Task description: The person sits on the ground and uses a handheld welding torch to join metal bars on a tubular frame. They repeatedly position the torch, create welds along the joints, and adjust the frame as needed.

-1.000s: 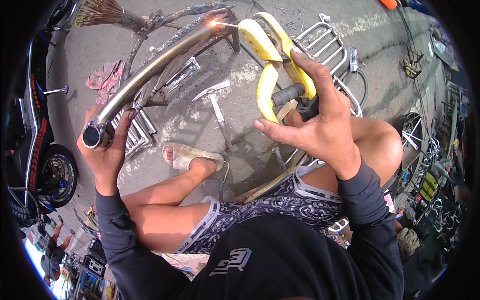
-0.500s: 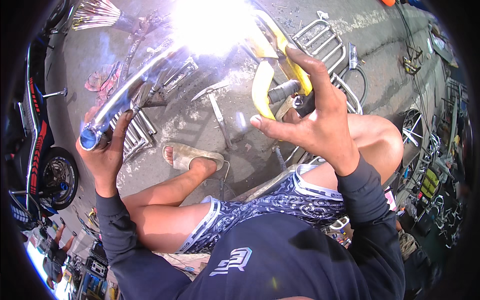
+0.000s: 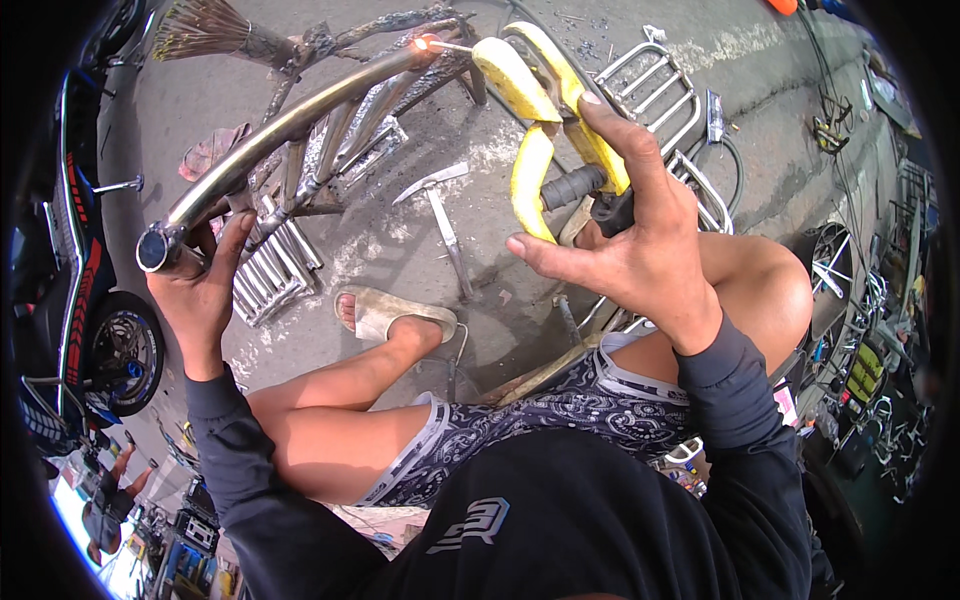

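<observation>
My left hand (image 3: pixel 193 305) is closed around the near end of a shiny metal pipe (image 3: pixel 290 127), whose open round end faces me. The pipe slants up to the right across a rough metal stand (image 3: pixel 335 38). Its far end has a glowing orange spot (image 3: pixel 425 43). In my right hand (image 3: pixel 645 225) is a yellow welding electrode holder (image 3: pixel 512 80) with a dark ribbed spring in its handle. A thin electrode (image 3: pixel 455 47) sticks out of its jaws, its tip at or close to the glowing spot.
A chipping hammer (image 3: pixel 443 225) lies on the concrete near my sandalled foot (image 3: pixel 390 312). Silvery bar racks (image 3: pixel 648 85) lie at right, a bundle of rods (image 3: pixel 200 28) at far left. A motorcycle (image 3: pixel 75 260) stands left. Cables (image 3: pixel 820 60) trail at right; a person (image 3: pixel 105 515) is at lower left.
The blinding white arc at the pipe's far end has gone out, leaving an orange glow. The pipe's near end has shifted slightly left and down; both hands keep their grips.
</observation>
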Motion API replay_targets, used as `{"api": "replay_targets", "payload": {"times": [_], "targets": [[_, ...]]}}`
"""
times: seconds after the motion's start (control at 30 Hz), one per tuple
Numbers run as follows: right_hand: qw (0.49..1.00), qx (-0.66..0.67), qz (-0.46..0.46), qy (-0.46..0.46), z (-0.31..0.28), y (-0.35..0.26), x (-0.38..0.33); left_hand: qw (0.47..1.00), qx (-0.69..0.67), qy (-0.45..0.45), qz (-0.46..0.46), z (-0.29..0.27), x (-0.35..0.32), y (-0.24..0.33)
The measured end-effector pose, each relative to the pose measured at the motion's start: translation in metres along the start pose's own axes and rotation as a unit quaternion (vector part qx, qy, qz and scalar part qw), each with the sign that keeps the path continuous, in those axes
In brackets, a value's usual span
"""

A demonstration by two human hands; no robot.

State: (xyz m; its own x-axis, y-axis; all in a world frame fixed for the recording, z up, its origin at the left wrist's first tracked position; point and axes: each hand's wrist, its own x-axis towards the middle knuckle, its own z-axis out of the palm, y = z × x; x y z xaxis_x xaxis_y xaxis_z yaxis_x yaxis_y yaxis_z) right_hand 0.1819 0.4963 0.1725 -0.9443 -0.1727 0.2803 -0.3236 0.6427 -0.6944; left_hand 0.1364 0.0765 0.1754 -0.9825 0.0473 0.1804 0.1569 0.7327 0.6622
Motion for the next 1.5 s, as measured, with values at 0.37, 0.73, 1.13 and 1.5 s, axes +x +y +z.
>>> {"api": "replay_targets", "payload": {"times": [0.37,0.73,1.13,1.5], "targets": [[1.000,-0.011,-0.019,0.005,0.0034,-0.0022,0.0043,0.999,0.028,-0.003,-0.018,-0.0022,0.0010,-0.0037],[1.000,-0.022,-0.013,-0.004,0.0038,-0.0028,0.0040,0.999,-0.024,-0.004,-0.029,-0.0011,0.0016,-0.0045],[0.999,0.011,-0.030,0.015,0.0054,0.0006,0.0034,0.999,0.013,0.000,-0.036,-0.0026,0.0014,0.0021],[1.000,-0.012,-0.015,-0.004,0.0075,-0.0012,0.0035,1.000,0.007,-0.002,-0.008,-0.0018,0.0002,-0.0039]]}}
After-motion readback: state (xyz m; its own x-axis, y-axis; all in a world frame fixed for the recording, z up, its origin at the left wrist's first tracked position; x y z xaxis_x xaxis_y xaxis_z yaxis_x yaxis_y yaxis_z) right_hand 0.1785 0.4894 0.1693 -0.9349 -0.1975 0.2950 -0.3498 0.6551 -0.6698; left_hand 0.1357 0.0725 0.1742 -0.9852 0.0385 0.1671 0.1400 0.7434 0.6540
